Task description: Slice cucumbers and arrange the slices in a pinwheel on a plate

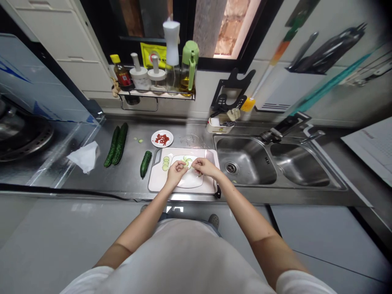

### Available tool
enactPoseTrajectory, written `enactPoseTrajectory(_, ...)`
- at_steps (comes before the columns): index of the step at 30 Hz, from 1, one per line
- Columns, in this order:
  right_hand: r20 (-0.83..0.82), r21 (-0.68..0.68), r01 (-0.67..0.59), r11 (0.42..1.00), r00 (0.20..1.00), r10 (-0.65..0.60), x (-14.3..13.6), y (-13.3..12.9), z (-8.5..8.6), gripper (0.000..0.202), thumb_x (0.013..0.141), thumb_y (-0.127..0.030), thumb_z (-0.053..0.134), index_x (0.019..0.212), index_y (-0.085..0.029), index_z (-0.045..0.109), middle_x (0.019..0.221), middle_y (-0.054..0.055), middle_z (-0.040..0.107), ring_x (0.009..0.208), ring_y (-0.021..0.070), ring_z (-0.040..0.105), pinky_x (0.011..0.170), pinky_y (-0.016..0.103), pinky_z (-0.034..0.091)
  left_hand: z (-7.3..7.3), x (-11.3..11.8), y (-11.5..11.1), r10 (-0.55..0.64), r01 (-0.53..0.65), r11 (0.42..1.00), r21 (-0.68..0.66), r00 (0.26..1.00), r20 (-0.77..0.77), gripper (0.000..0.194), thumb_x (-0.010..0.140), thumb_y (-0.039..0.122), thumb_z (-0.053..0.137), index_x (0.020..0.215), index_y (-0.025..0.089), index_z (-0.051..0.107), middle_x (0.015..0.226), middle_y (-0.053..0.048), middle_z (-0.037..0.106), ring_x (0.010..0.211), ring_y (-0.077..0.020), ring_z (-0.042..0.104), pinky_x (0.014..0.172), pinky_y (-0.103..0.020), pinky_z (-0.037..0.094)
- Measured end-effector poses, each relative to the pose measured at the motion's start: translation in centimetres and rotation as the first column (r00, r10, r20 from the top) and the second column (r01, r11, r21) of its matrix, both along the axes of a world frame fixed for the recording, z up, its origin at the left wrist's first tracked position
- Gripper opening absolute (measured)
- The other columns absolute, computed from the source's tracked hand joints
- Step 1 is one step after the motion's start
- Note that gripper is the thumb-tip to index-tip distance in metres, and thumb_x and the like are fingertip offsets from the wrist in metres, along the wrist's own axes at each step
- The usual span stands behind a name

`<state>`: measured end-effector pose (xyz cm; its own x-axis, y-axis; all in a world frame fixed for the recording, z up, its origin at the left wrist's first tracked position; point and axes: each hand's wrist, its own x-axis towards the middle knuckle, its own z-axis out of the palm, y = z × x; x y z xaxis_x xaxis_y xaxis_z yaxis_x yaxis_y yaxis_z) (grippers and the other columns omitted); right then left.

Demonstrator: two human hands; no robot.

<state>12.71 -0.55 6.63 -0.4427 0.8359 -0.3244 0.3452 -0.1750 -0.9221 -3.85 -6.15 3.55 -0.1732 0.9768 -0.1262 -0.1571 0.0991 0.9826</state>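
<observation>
Several green-edged cucumber slices (187,159) are lying, in the head view, on a white plate (190,182), right at the fingertips and just beyond them. The left hand (175,173) is holding its fingers curled at the slices' left side; the right hand (204,166) is keeping its thumb and fingertips close together at their right. Whether either is pinching a slice I cannot tell, as the tips are blending with the food. The step in hand is apparently the arranging of slices on the plate. Left of the left fingers, a row of slices (165,163) is lying on the cutting board (157,183) beneath the plate; farther left, a short cucumber (145,164) is resting on the bench (131,177). Beyond the left fingers, a small dish (153,140) is holding red pieces (162,140). The next move is probably calling for a light fingertip pinch, without nudging neighbouring slices.
</observation>
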Motion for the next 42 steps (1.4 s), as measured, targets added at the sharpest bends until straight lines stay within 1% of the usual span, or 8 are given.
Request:
enactPoseTrajectory(6, 0.217, 0.174, -0.104, 0.979, 0.974, 0.065, 1.3, 2.2, -1.4, 0.005, 0.071, -0.02, 0.06, 0.068, -0.017, 0.06, 0.053, -0.004, 0.058, 0.05, 0.0095, 0.051, 0.052, 0.02, 0.039, -2.9, 1.3, 1.9, -0.057, 0.037, 0.994, -0.099, 0.978, -0.203, 0.018, 0.062, 0.025, 0.073, 0.075, 0.017, 0.062, 0.064, 0.004, 0.057, 0.06, -0.0091, 0.051, 0.062, -0.021, 0.038)
enactPoseTrajectory(12, 0.464, 0.276, -0.192, 0.942, 0.885, 0.044, 1.9, 3.2, -2.6, 0.004, 0.069, -0.017, 0.065, 0.066, -0.016, 0.063, 0.06, -0.002, 0.061, 0.058, 0.0099, 0.05, 0.056, 0.019, 0.037, -4.3, 2.1, 3.2, -0.181, 0.084, 0.969, -0.232, 0.882, -0.436, 0.012, 0.066, 0.023, 0.072, 0.076, 0.019, 0.068, 0.066, 0.002, 0.063, 0.061, -0.012, 0.055, 0.063, -0.023, 0.038)
enactPoseTrajectory(21, 0.678, 0.273, -0.332, 0.903, 0.732, 0.064, 2.1, 3.1, -3.1, 0.005, 0.075, -0.015, 0.063, 0.071, -0.016, 0.065, 0.07, 0.002, 0.065, 0.062, 0.0107, 0.052, 0.057, 0.019, 0.033, -4.0, 3.4, 3.6, -0.285, 0.129, 0.951, -0.282, 0.725, -0.627, 0.006, 0.07, 0.023, 0.07, 0.075, 0.021, 0.069, 0.075, -0.004, 0.069, 0.07, -0.0174, 0.059, 0.063, -0.026, 0.036)
enactPoseTrajectory(26, 0.778, 0.264, -0.377, 0.888, 0.627, 0.035, 1.9, 2.5, -2.6, 0.009, 0.079, -0.016, 0.059, 0.079, -0.017, 0.068, 0.079, 0.006, 0.068, 0.071, 0.015, 0.058, 0.059, 0.022, 0.033, -3.7, 3.9, 3.5, -0.315, 0.151, 0.945, -0.289, 0.651, -0.69, 0.007, 0.074, 0.025, 0.069, 0.08, 0.022, 0.07, 0.081, -0.006, 0.07, 0.075, -0.0198, 0.061, 0.066, -0.027, 0.037)
enactPoseTrajectory(30, 0.815, 0.247, -0.386, 0.889, 0.579, 0.024, 1.8, 2.2, -2.3, 0.012, 0.082, -0.016, 0.058, 0.086, -0.017, 0.069, 0.086, 0.01, 0.069, 0.08, 0.0187, 0.062, 0.062, 0.023, 0.036, -3.6, 4.4, 3.5, -0.315, 0.163, 0.948, -0.272, 0.595, -0.739, 0.007, 0.077, 0.024, 0.064, 0.08, 0.021, 0.07, 0.084, -0.008, 0.07, 0.079, -0.0214, 0.061, 0.068, -0.029, 0.038)
enactPoseTrajectory(37, 0.876, 0.159, -0.422, 0.893, 0.477, 0.069, 1.5, 1.9, -1.9, 0.021, 0.089, -0.021, 0.053, 0.105, -0.017, 0.066, 0.104, 0.013, 0.068, 0.096, 0.022, 0.063, 0.077, 0.026, 0.042, -3.4, 4.6, 3.0, -0.295, 0.214, 0.95, -0.226, 0.385, -0.875, 0.017, 0.085, 0.026, 0.057, 0.097, 0.023, 0.069, 0.105, -0.007, 0.064, 0.099, -0.0219, 0.056, 0.075, -0.029, 0.043)
enactPoseTrajectory(39, 0.889, 0.14, -0.439, 0.888, 0.451, 0.083, 1.4, 1.9, -1.8, 0.024, 0.091, -0.023, 0.05, 0.11, -0.017, 0.063, 0.108, 0.014, 0.067, 0.1, 0.0222, 0.062, 0.079, 0.026, 0.042, -3.4, 4.4, 2.5, -0.261, 0.278, 0.945, -0.174, 0.316, -0.912, 0.021, 0.089, 0.025, 0.052, 0.102, 0.024, 0.068, 0.108, -0.006, 0.062, 0.105, -0.0213, 0.053, 0.079, -0.029, 0.045)
enactPoseTrajectory(42, 0.891, 0.157, -0.447, 0.881, 0.448, 0.068, 1.4, 1.8, -1.9, 0.027, 0.092, -0.023, 0.048, 0.113, -0.015, 0.062, 0.11, 0.015, 0.066, 0.102, 0.0234, 0.061, 0.08, 0.027, 0.041, -3.6, 4.1, 1.8, -0.21, 0.416, 0.904, -0.099, 0.229, -0.95, 0.027, 0.092, 0.023, 0.047, 0.11, 0.024, 0.067, 0.113, -0.006, 0.062, 0.108, -0.0206, 0.05, 0.084, -0.029, 0.046)
